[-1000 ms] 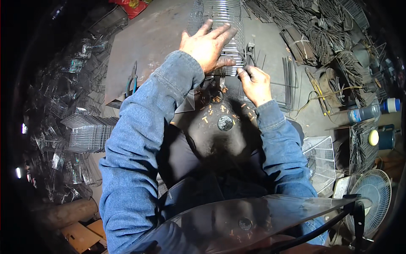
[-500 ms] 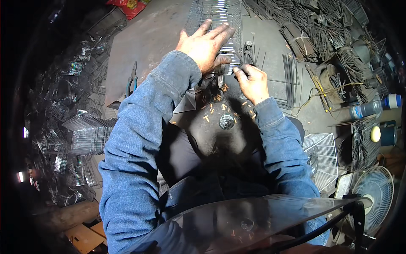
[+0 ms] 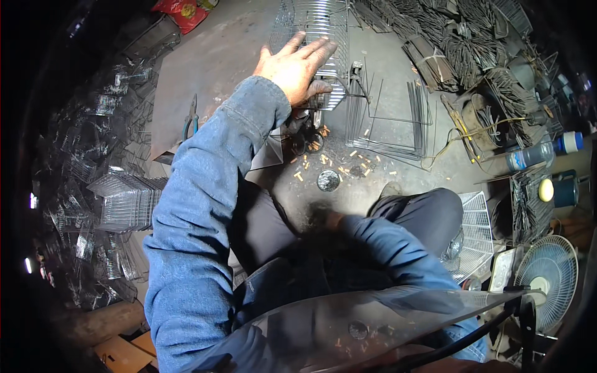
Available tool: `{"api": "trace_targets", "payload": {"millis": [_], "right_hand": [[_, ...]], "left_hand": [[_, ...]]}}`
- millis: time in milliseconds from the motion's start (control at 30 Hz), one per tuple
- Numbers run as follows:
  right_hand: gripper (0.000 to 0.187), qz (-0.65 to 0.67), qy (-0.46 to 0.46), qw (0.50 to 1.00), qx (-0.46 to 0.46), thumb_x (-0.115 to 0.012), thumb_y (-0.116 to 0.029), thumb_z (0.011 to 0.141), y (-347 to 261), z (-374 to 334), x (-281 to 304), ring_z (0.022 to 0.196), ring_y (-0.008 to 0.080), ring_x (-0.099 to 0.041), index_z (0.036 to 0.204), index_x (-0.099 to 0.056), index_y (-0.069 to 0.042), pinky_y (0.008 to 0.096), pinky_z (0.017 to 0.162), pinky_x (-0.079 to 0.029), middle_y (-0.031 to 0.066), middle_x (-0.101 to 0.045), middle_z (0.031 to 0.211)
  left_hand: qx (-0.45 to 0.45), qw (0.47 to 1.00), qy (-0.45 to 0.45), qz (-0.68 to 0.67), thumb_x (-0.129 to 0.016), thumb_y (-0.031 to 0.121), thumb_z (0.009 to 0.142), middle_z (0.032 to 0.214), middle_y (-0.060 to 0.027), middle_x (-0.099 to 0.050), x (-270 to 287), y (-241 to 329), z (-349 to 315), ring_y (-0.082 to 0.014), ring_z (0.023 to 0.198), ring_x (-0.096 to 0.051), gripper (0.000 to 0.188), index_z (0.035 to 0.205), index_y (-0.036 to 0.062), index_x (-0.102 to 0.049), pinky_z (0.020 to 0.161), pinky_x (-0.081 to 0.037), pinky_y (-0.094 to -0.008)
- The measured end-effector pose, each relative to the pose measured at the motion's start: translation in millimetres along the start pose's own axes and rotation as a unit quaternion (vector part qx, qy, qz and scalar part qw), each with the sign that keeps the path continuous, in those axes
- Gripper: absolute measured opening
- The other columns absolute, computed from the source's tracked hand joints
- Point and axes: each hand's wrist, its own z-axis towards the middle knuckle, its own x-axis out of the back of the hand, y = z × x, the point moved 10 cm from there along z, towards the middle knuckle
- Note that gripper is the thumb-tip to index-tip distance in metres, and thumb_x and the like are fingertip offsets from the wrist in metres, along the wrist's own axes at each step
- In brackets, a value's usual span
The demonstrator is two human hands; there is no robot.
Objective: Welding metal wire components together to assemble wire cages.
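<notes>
Right hand drawn back toward six, hold unclear — my left hand splayed on wirework pointing lengthwise to twelve, grey floor around.

This is a wire-working workshop: bundles of dark metal rods lie heaped at the upper right, wire baskets stand stacked at the left, and pliers rest on a metal sheet. Small tan stubs litter the grimy floor (a fan stands at the lower right). The dim far-left pile seems to be more wirework.
</notes>
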Motion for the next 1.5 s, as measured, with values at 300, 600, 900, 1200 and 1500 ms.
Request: {"api": "trace_targets", "payload": {"millis": [300, 600, 900, 1200, 1500], "right_hand": [[0.055, 0.303, 0.212, 0.917, 0.148, -0.058, -0.011, 0.076, -112.4, -212.0, 253.1, 0.071, 0.0162, -0.057, 0.128, -0.040, -0.002, 0.0314, 0.065, -0.049, 0.0098, -0.057, 0.092], [0.041, 0.583, 0.312, 0.750, 0.022, -0.061, -0.008, 0.073, -51.2, -241.6, 322.0, 0.048, 0.0092, -0.049, 0.109, -0.045, 0.004, 0.0223, 0.040, -0.043, 0.0129, -0.058, 0.092], [0.033, 0.583, 0.244, 0.775, -0.009, -0.052, -0.004, 0.072, -57.7, -215.9, 285.6, 0.044, 0.0116, -0.049, 0.104, -0.046, 0.003, 0.0226, 0.038, -0.042, 0.0128, -0.058, 0.089], [0.026, 0.576, 0.236, 0.782, -0.009, -0.053, -0.002, 0.076, -59.5, -211.0, 285.3, 0.046, 0.0117, -0.049, 0.101, -0.048, 0.002, 0.0247, 0.040, -0.042, 0.0074, -0.055, 0.082], [0.029, 0.579, 0.230, 0.782, 0.003, -0.053, -0.004, 0.076, -59.8, -208.6, 284.7, 0.046, 0.0120, -0.049, 0.104, -0.047, 0.002, 0.0251, 0.040, -0.042, 0.0075, -0.053, 0.079]], "left_hand": [[-0.016, 1.000, 0.019, 0.000, -0.059, 0.055, 0.077, 0.146, 0.0061, -0.028, -0.3, -9.0, -8.8, -0.0260, 0.135, -0.024, 0.076, 0.140, 0.0282, -0.027, 0.093, -0.030, -0.0692], [-0.018, 1.000, 0.008, 0.012, -0.059, 0.055, 0.076, 0.146, 0.0063, -0.027, -1.4, -6.1, -4.8, -0.0257, 0.135, -0.025, 0.076, 0.140, 0.0300, -0.027, 0.093, -0.031, -0.0687], [-0.019, 0.999, 0.019, 0.019, -0.061, 0.051, 0.077, 0.146, 0.0058, -0.029, 1.1, -4.2, -4.5, -0.0250, 0.135, -0.024, 0.074, 0.140, 0.0305, -0.028, 0.094, -0.030, -0.0682], [-0.017, 1.000, 0.011, 0.014, -0.061, 0.051, 0.077, 0.145, 0.0055, -0.029, 0.7, -4.1, -3.5, -0.0248, 0.135, -0.024, 0.075, 0.140, 0.0305, -0.028, 0.095, -0.029, -0.0673], [-0.003, 0.999, -0.027, 0.041, -0.059, 0.052, 0.079, 0.146, 0.0049, -0.028, -4.9, -7.4, -1.5, -0.0251, 0.136, -0.023, 0.072, 0.139, 0.0253, -0.029, 0.095, -0.028, -0.0686]]}}
